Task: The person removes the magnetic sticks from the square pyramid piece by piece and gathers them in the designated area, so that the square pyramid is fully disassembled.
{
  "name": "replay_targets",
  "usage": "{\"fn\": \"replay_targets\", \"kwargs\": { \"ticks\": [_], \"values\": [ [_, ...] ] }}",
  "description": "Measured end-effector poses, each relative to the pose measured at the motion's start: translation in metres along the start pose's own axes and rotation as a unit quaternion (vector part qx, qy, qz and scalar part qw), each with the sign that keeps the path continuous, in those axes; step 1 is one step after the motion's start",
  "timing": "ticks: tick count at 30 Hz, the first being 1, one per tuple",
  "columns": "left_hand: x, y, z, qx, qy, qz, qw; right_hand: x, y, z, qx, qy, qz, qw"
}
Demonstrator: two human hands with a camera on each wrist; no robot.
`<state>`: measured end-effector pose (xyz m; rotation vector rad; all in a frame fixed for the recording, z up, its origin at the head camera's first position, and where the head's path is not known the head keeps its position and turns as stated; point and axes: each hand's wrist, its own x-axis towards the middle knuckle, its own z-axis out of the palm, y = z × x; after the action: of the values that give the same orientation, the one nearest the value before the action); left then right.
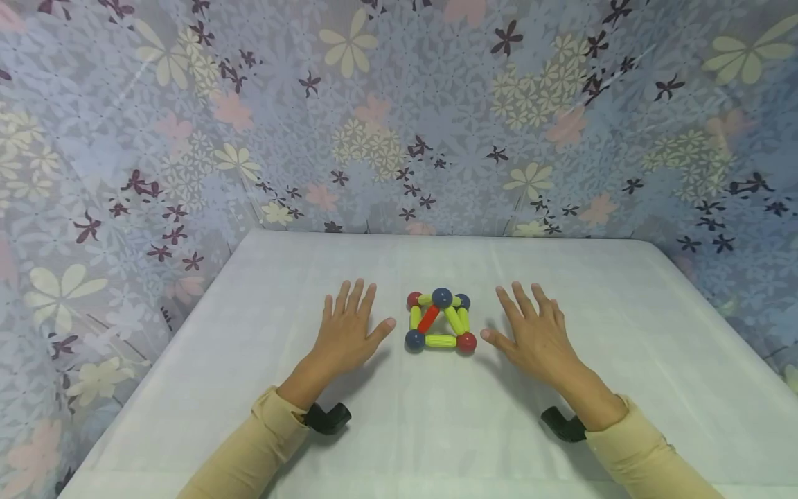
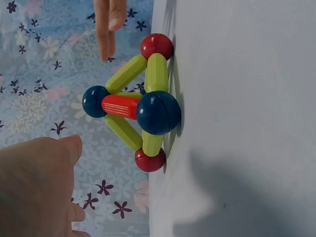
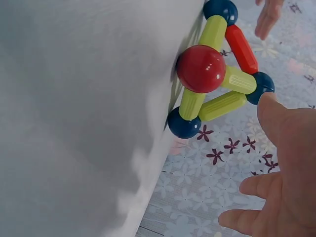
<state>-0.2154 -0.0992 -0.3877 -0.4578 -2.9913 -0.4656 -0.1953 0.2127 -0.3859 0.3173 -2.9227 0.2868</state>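
Observation:
A small pyramid of magnetic rods and balls (image 1: pixel 440 341) stands on the white table between the two hands. It has red and dark blue balls at its corners, joined by yellow-green rods, with one red rod (image 1: pixel 428 320) rising to the blue top ball (image 1: pixel 442 298). To its left my left hand (image 1: pixel 345 339) is held palm down, fingers straight and thumb out, apart from the pyramid. On the other side my right hand (image 1: pixel 537 342) is spread in the same way, its thumb pointing at the red corner ball (image 1: pixel 466 342). Both hands hold nothing.
White cloth covers the table (image 1: pixel 299 263), and a flower-patterned curtain (image 1: pixel 399 125) hangs behind it and along the sides. A black curved piece sits at each wrist, one by the left cuff (image 1: pixel 277 416) and one by the right cuff (image 1: pixel 630 430).

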Motion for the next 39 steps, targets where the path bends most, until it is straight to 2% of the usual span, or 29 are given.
{"fn": "replay_targets", "kwargs": {
  "ticks": [9, 17, 27, 34, 39],
  "values": [
    [0.003, 0.007, 0.001, -0.007, 0.001, 0.013, 0.9999, 0.004, -0.005, -0.005, 0.023, -0.009, -0.005, 1.0],
    [0.004, 0.012, 0.0, -0.025, 0.016, 0.032, 0.9991, 0.011, -0.011, -0.01, 0.056, 0.001, -0.026, 0.998],
    [0.007, 0.019, 0.001, -0.082, 0.027, 0.046, 0.9952, 0.019, -0.024, -0.013, 0.107, 0.001, -0.04, 0.993],
    [0.009, 0.022, 0.004, -0.111, 0.044, 0.051, 0.9916, 0.023, -0.03, -0.014, 0.136, 0.016, -0.062, 0.989],
    [0.009, 0.026, 0.006, -0.143, 0.041, 0.044, 0.9879, 0.027, -0.034, -0.013, 0.16, 0.026, -0.067, 0.985]
  ]
}}
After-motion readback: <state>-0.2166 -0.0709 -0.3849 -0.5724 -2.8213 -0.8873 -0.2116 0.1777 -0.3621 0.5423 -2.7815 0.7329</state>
